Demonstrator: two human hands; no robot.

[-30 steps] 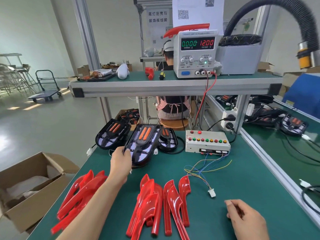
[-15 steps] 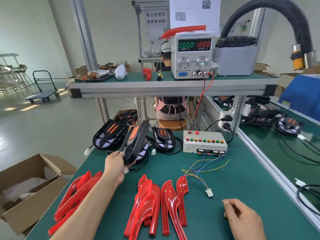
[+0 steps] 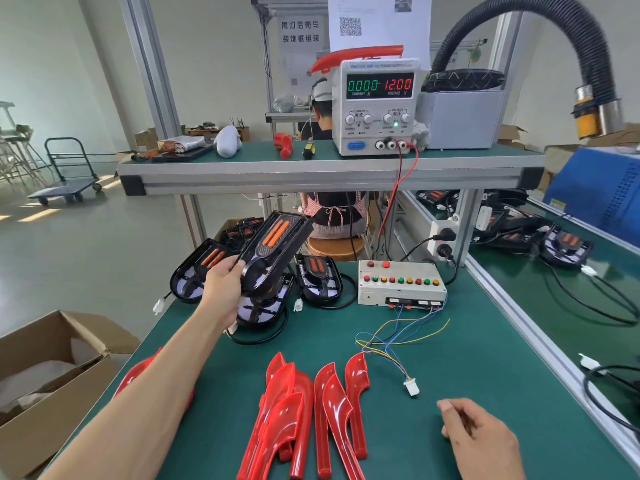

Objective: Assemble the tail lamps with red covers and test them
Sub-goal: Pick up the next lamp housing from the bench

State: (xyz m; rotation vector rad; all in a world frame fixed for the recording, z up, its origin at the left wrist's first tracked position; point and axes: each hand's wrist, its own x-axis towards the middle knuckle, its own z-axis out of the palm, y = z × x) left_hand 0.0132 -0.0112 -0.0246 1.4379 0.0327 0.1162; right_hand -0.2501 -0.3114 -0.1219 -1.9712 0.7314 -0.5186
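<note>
Above more lamps (image 3: pixel 318 277), left hand (image 3: pixel 221 289) fingers grip a tail lamp (image 3: pixel 273 251); right hand (image 3: pixel 481 441) loosely curled

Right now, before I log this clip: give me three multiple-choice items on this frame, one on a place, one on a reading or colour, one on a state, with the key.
1. Where is the power supply?
A. on the upper shelf
B. on the floor
C. in the cardboard box

2. What voltage does its display show?
A. 5.00
B. 12.00
C. 24.00

3. What is the left hand doing?
A. lying flat on the mat
B. pressing a test box button
C. holding a black lamp housing off the bench

Key: 1 A, it stands on the shelf above the bench; 2 B, the red digits read 12.00; 3 C, the fingers grip the housing, lifted and tilted above the others. The right hand rests on the mat with its fingers loosely curled and holds nothing.
</note>
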